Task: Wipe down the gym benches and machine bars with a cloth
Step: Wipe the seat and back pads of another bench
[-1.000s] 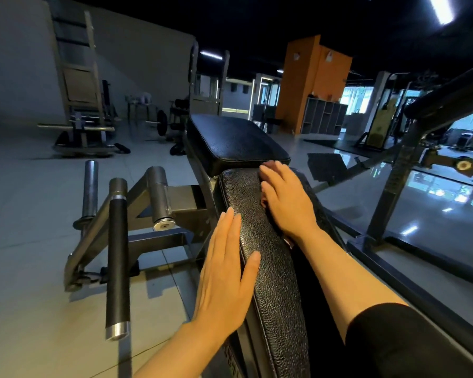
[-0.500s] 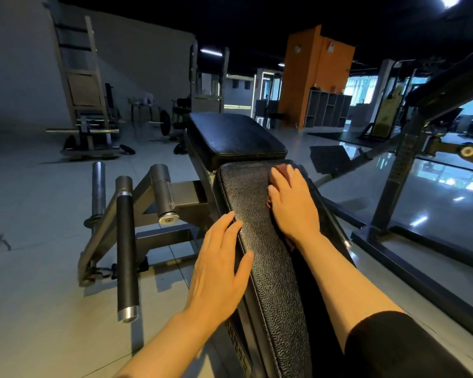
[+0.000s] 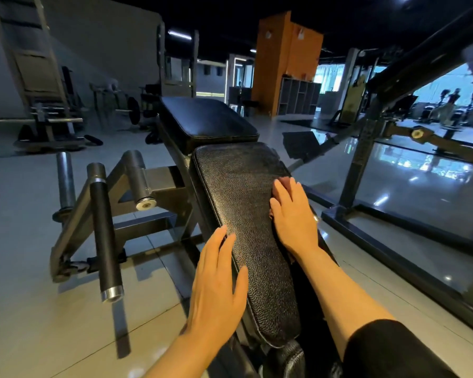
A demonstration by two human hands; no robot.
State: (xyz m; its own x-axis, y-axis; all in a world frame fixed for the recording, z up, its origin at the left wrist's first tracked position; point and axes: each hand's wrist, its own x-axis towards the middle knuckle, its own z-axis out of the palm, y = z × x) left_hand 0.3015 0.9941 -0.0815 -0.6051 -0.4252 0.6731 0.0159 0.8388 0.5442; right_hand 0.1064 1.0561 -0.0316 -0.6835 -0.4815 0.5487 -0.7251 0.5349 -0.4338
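A black textured bench pad (image 3: 241,214) runs away from me down the middle of the view, with a second black pad (image 3: 205,120) beyond it. My right hand (image 3: 294,216) lies flat with straight fingers on the pad's right edge, pressing a reddish cloth (image 3: 284,181) whose tip shows past the fingertips. On the pad's left edge rests my left hand (image 3: 216,285), fingers straight, thumb on the top surface, holding nothing.
A grey machine frame with a black-gripped bar (image 3: 104,227) and a steel roller (image 3: 141,181) stands left of the bench. At the right a dark steel upright (image 3: 363,156) and floor rail (image 3: 393,249) run close by. Other machines stand farther back on the tiled floor.
My right hand has slid with the cloth back toward me along the pad's right side. My left hand has stayed on the left edge.
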